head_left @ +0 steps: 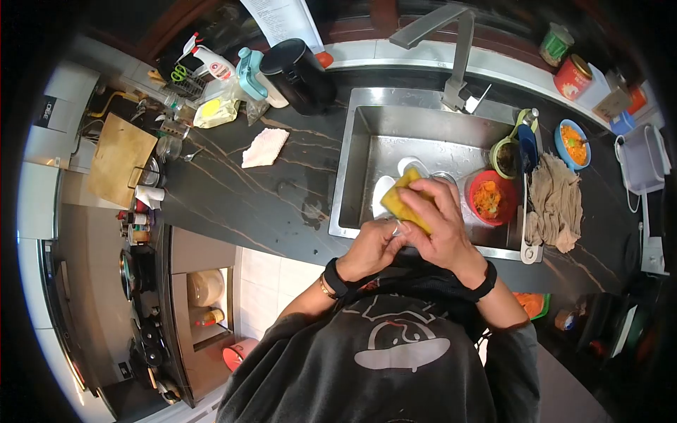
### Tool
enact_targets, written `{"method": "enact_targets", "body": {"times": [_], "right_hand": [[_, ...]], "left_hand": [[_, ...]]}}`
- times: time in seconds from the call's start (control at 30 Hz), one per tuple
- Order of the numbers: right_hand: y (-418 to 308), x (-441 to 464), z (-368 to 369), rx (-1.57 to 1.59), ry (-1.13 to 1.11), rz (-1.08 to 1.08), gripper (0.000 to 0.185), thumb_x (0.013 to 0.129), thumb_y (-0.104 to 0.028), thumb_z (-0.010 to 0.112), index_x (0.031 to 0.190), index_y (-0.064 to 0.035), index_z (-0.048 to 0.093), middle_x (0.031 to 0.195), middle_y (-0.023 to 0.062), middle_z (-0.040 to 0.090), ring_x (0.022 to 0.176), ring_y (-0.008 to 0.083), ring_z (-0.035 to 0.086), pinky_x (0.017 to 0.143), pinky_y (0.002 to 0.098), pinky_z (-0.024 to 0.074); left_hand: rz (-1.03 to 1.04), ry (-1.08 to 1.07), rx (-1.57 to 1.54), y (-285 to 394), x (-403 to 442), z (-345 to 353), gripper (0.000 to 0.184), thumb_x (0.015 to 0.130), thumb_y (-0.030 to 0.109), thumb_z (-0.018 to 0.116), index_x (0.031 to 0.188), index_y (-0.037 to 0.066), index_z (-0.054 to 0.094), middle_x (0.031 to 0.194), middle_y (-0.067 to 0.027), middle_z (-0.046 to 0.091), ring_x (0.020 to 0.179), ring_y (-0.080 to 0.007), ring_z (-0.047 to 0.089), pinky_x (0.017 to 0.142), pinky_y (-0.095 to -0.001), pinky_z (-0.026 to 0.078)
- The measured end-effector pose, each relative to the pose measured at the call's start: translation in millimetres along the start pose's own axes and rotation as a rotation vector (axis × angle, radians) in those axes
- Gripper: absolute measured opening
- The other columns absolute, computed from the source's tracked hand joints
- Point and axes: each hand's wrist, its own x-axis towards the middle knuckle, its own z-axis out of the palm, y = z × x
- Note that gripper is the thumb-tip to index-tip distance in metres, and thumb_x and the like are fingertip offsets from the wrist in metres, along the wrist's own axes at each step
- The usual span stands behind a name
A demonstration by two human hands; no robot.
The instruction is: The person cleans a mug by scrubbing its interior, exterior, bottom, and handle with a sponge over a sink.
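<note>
My right hand (446,224) is closed around a yellow sponge (405,201) above the front of the steel sink (362,151). Close against it, my left hand (370,250) has its fingers pinched together; a small pale glint shows at the fingertips, but what they hold cannot be made out. Beneath the sponge, a white oval piece (381,192) and another white rounded piece (412,165) lie on the sink floor, partly covered. To the right of my hands, a red bowl (509,183) contains orange and green scraps.
A tap (458,63) rises behind the sink. A green strainer (504,156) sits inside on the right. Beside the sink lie a brown cloth (556,201) and a blue bowl (572,144) of orange food. Leftward are a pink cloth (265,147) and a black kettle (297,76).
</note>
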Motion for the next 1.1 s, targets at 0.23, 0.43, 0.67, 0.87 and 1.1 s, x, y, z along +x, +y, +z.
{"method": "enact_targets", "body": {"times": [0.23,0.43,0.67,0.87,1.1], "right_hand": [[21.9,-20.3,-10.2,0.101,0.063,0.184,0.032,0.074,-0.007,0.070,0.103,0.0004,0.063,0.114,0.0142,0.053,0.103,0.0309,0.051,0.086,0.0381,0.0436],[29.8,-39.0,-14.6,0.187,0.092,0.322,0.035,0.079,-0.010,0.069,0.110,0.0017,0.059,0.116,0.0168,0.052,0.107,0.0304,0.052,0.092,0.0367,0.0415],[26.3,-25.1,-12.7,0.324,0.174,0.475,0.031,0.090,-0.012,0.056,0.118,0.0023,0.056,0.126,0.0183,0.048,0.117,0.0285,0.048,0.099,0.0347,0.0358],[-3.1,-24.4,-6.7,-0.039,0.048,0.213,0.032,0.084,-0.012,0.060,0.114,-0.0022,0.059,0.126,0.0214,0.044,0.109,0.0377,0.045,0.094,0.0434,0.0350],[15.3,-28.5,-0.9,0.261,0.163,0.469,0.031,0.090,-0.016,0.059,0.117,-0.0016,0.052,0.115,0.0142,0.050,0.104,0.0242,0.051,0.089,0.0328,0.0412]], "left_hand": [[-0.077,0.054,-0.032,0.3,-0.8,-0.5,0.017,0.085,0.008,0.061,0.101,0.001,0.060,0.087,-0.0178,0.063,0.076,-0.0341,0.061,0.068,-0.0358,0.047],[-0.100,0.139,-0.058,3.6,-2.6,4.0,0.020,0.084,0.009,0.062,0.102,0.001,0.061,0.090,-0.0182,0.063,0.080,-0.0339,0.062,0.070,-0.0344,0.048],[0.172,0.068,0.034,0.1,2.4,3.8,0.016,0.083,0.005,0.062,0.098,0.001,0.062,0.089,-0.0170,0.064,0.083,-0.0338,0.063,0.073,-0.0361,0.049],[0.090,0.072,0.076,2.2,3.8,-2.4,0.015,0.081,0.000,0.059,0.096,0.000,0.061,0.088,-0.0187,0.062,0.086,-0.0374,0.060,0.074,-0.0386,0.049],[0.151,0.101,0.298,2.8,3.2,3.1,0.034,0.066,-0.006,0.064,0.099,0.001,0.061,0.090,-0.0161,0.064,0.089,-0.0323,0.061,0.079,-0.0396,0.048]]}}
